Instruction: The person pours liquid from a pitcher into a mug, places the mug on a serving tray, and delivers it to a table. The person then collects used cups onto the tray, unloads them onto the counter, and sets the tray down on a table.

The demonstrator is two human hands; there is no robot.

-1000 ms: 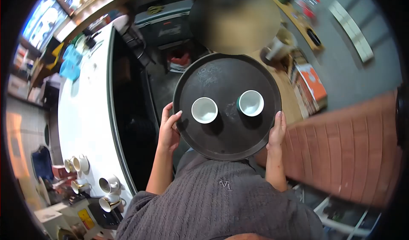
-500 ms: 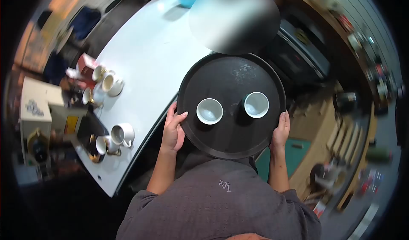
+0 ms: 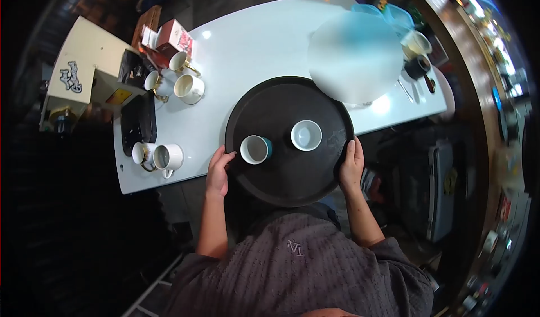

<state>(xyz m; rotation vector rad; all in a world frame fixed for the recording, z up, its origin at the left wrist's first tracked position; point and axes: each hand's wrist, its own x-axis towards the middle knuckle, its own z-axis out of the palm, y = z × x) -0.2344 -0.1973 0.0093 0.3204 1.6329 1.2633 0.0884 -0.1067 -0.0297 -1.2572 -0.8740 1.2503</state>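
A round dark tray (image 3: 287, 179) is held level in front of my body, its far part over the white counter. My left hand (image 3: 218, 173) grips its left rim, thumb on top and the other fingers mostly hidden beneath. At the right rim, my right hand (image 3: 351, 168) holds on in the same way. Two small cups with white insides stand upright and apart on the tray: a left cup (image 3: 255, 150) with a teal outside and a right cup (image 3: 306, 135). Both look empty.
The white counter (image 3: 247, 52) carries several mugs (image 3: 188, 88) at left, near a red box (image 3: 174, 38) and a cream machine (image 3: 84, 64). Blue containers (image 3: 398, 18) and a dark-handled item (image 3: 417, 68) stand at far right. A blurred disc covers part of the view.
My view has turned, so the counter now stretches across in front of me. The tray, still in both hands with the two cups on it, now faces the counter.
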